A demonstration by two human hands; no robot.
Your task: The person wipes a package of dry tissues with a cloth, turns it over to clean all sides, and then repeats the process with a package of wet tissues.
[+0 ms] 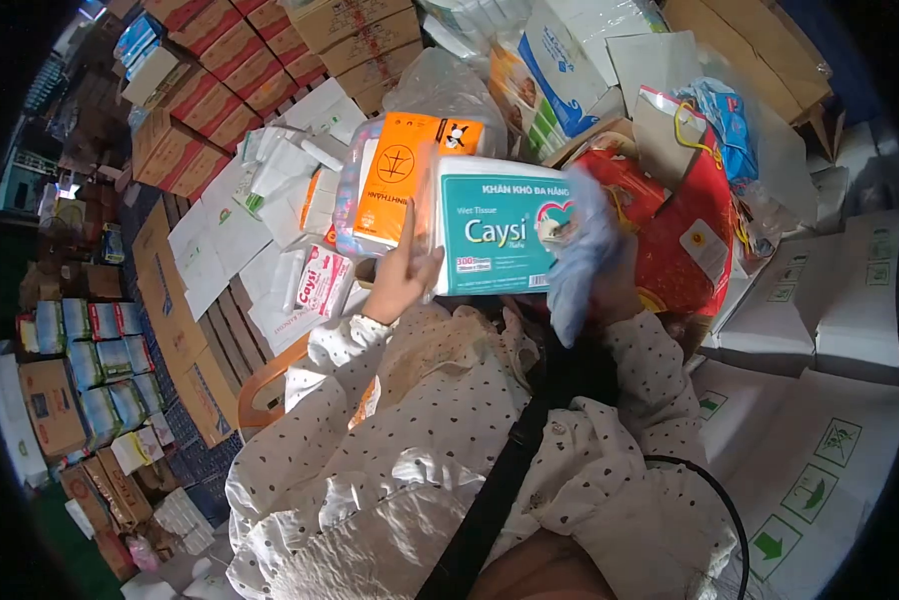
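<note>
My left hand (405,275) grips the left edge of a teal and white tissue pack (495,255) marked Caysi, held up before my body with its printed front facing me. A light blue cloth (585,260), smeared by motion, lies over the pack's right end. My right hand (618,285), blurred and partly covered by the cloth, is closed on it. Right behind the pack is an orange packet (400,185) on a clear-wrapped bundle. A smaller pink and white Caysi pack (322,280) lies to the left of my left hand.
Red and brown cartons (240,60) are stacked at the upper left. A red bag (690,240) sits right of my hands. Large white cartons (800,450) stand at the right. Several wrapped packs (100,360) fill the left side, near flattened cardboard (175,310).
</note>
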